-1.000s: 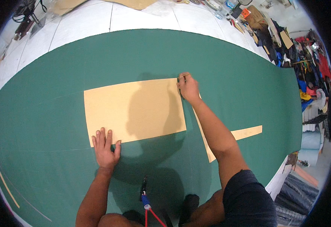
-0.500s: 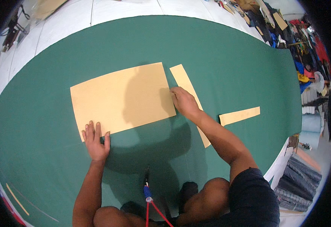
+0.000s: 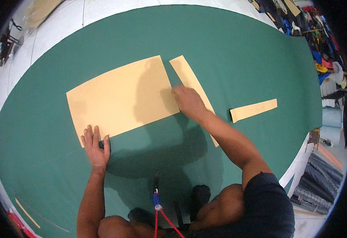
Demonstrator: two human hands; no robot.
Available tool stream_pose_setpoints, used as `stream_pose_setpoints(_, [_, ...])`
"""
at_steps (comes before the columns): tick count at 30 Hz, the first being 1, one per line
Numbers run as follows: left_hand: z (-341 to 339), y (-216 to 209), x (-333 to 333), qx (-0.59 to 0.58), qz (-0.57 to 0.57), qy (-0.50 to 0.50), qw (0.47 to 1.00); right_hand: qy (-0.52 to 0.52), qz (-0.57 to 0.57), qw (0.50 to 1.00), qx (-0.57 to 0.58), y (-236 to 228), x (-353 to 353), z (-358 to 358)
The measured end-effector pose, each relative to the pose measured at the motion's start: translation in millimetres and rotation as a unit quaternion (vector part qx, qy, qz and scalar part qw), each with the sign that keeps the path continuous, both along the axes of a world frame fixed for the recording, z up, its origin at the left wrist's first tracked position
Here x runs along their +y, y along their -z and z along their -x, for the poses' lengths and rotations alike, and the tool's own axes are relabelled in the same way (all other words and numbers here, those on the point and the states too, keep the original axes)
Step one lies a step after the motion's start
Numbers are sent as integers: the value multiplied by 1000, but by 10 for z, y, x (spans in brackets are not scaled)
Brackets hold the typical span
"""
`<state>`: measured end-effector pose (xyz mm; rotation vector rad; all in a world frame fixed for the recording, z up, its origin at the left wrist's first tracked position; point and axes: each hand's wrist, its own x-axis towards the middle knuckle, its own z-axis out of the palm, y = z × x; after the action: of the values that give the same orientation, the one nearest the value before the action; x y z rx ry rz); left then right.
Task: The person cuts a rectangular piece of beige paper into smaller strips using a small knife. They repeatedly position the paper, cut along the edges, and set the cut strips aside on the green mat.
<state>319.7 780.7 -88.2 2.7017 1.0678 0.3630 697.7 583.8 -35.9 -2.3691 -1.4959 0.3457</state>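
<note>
- Left of the middle of the green cloth (image 3: 252,59), the tan sheet (image 3: 116,101) lies flat, one long edge facing you, likely so both your arms can reach it.
- Your left hand (image 3: 97,148) is spread, its fingers over the sheet's near left corner; this seems meant to stop the sheet sliding.
- Your right hand (image 3: 190,104) is curled at the sheet's right edge, toward the near corner; whether it pinches anything, you cannot tell from here, as the knuckles hide the fingertips.
- Just right of the sheet, the long strip (image 3: 186,74) runs under your right hand and wrist, apart from the sheet, perhaps to leave that edge bare.
- Farther right lies the short strip (image 3: 254,111), seemingly clear of your work.
</note>
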Motion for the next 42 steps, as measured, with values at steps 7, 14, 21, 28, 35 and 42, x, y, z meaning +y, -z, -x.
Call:
stream_pose_setpoints(7, [-13,13,-32,-25,2,9,1000,-19,-46,998,40,-41,-504,215])
stream_pose_setpoints(14, [2,-11,-13,-20,2,8,1000,0,-44,993,111,-122,-424,154])
stream_pose_setpoints(21, [-13,-26,-23,-4,3,5,1000,13,10,989,146,-224,-502,160])
stream_pose_setpoints(28, [-32,-4,2,-11,5,8,1000,10,-23,993,114,-142,-469,127])
stream_pose_setpoints(35, [-2,14,4,-19,1,13,1000,42,-29,997,60,-110,306,-231])
stream_pose_setpoints(42, [2,-1,4,-7,1,13,1000,81,-47,995,19,-7,973,-603])
